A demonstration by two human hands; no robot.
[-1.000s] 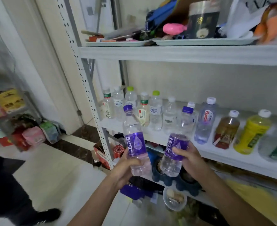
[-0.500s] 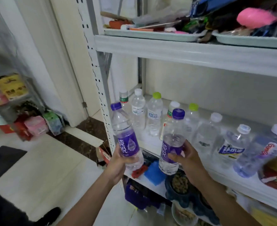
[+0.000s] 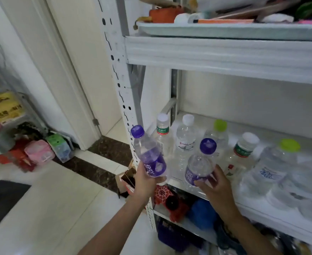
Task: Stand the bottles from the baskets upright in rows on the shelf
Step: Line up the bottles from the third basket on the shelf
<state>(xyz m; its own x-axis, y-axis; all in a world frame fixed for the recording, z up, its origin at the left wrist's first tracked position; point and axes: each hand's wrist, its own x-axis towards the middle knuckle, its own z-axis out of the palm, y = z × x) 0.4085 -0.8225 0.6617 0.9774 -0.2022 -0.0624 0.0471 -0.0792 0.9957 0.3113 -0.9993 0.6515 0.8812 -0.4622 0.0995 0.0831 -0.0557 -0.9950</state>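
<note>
A person's left hand (image 3: 144, 183) grasps a tilted purple bottle (image 3: 149, 155) off the shelf's (image 3: 272, 216) left front corner; the right hand (image 3: 215, 188) clasps a second bottle (image 3: 199, 166) at the shelf's front edge.

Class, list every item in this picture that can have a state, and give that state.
left purple bottle, capped, tilted, off the shelf.
right purple bottle, capped, near upright at the shelf's front edge.
left hand, grips the left purple bottle.
right hand, grips the right purple bottle.
white-capped bottle, capped, standing upright on the shelf.
green-capped bottle, capped, upright.
</note>
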